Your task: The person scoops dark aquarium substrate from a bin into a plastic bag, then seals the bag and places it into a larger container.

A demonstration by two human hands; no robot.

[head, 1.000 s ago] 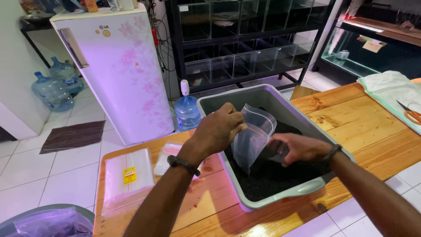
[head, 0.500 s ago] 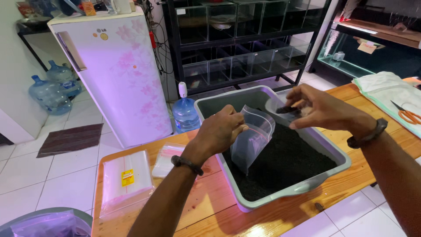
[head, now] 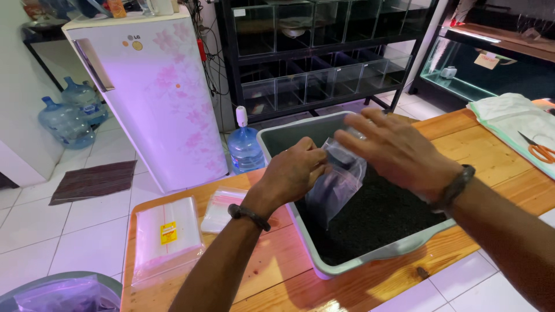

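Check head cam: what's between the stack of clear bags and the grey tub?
In the head view, a smaller packet of bags lies on the wooden table, between the stack and the tub.

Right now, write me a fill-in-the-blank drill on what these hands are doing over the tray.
1. The left hand pinches a clear plastic ____ by its top edge.
2. The right hand hovers over the grey tray, which is filled with fine ____ gravel.
3. The tray rests on a ____ table.
4. On the cloth at far right lie orange-handled ____.

Missing words: bag; black; wooden; scissors
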